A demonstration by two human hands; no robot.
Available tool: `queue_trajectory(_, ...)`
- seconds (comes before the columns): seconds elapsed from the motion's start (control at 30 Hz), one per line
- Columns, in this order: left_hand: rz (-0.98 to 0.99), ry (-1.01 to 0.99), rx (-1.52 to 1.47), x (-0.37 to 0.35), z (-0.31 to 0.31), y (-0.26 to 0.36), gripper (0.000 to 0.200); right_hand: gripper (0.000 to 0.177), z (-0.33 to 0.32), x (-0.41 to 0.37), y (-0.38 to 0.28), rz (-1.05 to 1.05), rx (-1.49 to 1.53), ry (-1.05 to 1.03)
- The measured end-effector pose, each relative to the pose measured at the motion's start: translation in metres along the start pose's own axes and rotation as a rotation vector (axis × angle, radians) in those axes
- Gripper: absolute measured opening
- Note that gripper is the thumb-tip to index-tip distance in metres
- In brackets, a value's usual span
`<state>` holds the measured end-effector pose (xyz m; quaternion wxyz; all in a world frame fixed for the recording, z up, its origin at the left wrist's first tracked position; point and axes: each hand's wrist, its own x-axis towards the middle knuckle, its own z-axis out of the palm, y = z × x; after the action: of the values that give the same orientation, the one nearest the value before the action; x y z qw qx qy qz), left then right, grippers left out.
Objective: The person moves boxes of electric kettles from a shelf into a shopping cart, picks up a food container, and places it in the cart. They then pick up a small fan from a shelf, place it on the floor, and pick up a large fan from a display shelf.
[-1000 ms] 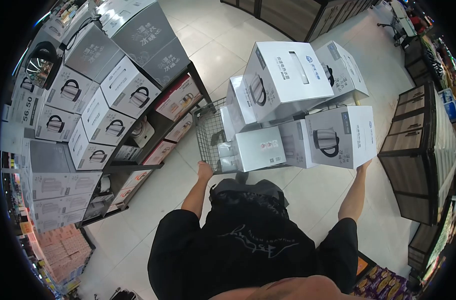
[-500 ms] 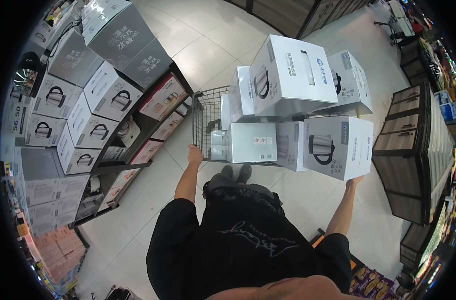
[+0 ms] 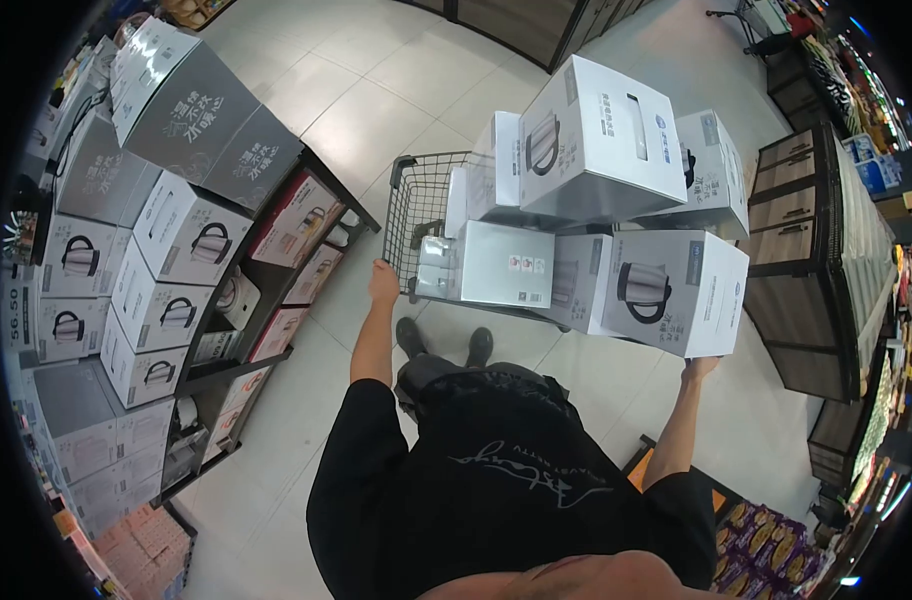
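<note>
A wire shopping cart point(image 3: 413, 207) stands crosswise in front of me, loaded with several boxes. My left hand point(image 3: 384, 281) is closed on the rim at its near left corner. At the cart's right end, my right hand point(image 3: 701, 369) is curled against the lower edge of a kettle box point(image 3: 644, 290). What those fingers grip is hidden beneath the box. A larger kettle box point(image 3: 598, 135) sits tilted on top of the pile, with another box point(image 3: 714, 165) to its right. Nearer me lies a plain silver-grey box point(image 3: 506, 265), beside a small clear-wrapped pack point(image 3: 436, 262).
Stacked kettle boxes point(image 3: 194, 235) and a dark shelf unit point(image 3: 244, 290) line the left side. On the right stands a wooden display cabinet point(image 3: 801, 270). Purple packages point(image 3: 771, 550) lie at the lower right. Pale tiles point(image 3: 366, 70) cover the floor.
The shelves on the left have shifted leftward and down in view. My feet show more and stand farther apart. Both hands remain at the cart, and its load is arranged as before.
</note>
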<state>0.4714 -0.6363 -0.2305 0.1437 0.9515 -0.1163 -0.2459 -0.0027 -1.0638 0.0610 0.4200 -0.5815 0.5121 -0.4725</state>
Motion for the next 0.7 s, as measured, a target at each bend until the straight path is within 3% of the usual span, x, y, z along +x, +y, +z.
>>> queue_trajectory(0.13, 0.107, -0.05, 0.019, 0.025, -0.005, 0.011, 0.038, 0.044, -0.01, -0.007, 0.013, 0.067, -0.096, 0.166)
queue_trajectory(0.33, 0.164, -0.126, 0.099, 0.065, -0.02, 0.03, 0.038, 0.04, -0.016, -0.034, 0.008, 0.206, -0.146, 0.216)
queue_trajectory(0.63, 0.245, -0.151, 0.087, 0.109, -0.027, 0.043, 0.049, 0.031, -0.021, -0.076, 0.01, 0.225, -0.143, 0.396)
queue_trajectory(0.7, 0.287, -0.185, 0.118, 0.114, -0.03, 0.044, 0.051, 0.03, -0.031, -0.079, 0.025, 0.142, -0.164, 0.445)
